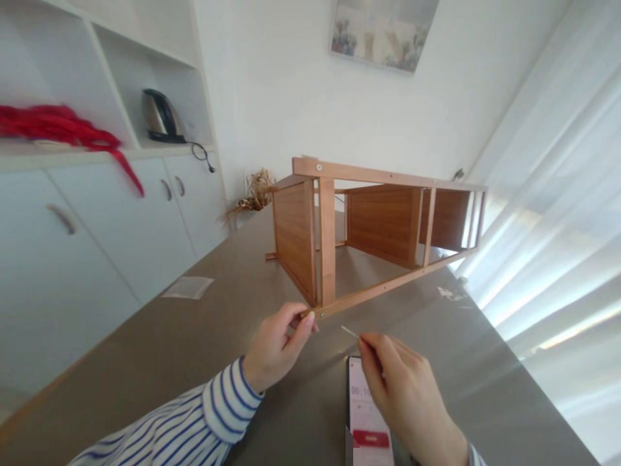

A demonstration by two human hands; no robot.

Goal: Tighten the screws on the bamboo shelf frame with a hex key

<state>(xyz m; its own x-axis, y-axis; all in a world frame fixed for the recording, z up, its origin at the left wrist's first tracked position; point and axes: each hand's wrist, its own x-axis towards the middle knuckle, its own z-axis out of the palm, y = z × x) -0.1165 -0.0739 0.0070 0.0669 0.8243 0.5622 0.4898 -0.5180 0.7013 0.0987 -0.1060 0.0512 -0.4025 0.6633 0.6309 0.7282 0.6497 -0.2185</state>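
Note:
A wooden shelf unit [328, 239] lies on its side, its panels upright and its long rails running away to the right. My left hand [279, 340] is closed around the near lower corner of its frame, thumb and fingers pinching the rail end beside a round screw head [322, 315]. Between the thumb and forefinger of my right hand [405, 382] is a thin pale rod [350, 332], perhaps the arm of a hex key. Its tip points left toward the corner, apart from the wood. The rest of the rod is hidden in my fingers.
A phone [371, 421] showing a timer lies partly under my right hand on the grey table [218, 362]. A small clear plastic bag [188, 287] lies at left. Dried stalks [255, 194] are behind the unit; a white curtain [557, 226] hangs along the right side.

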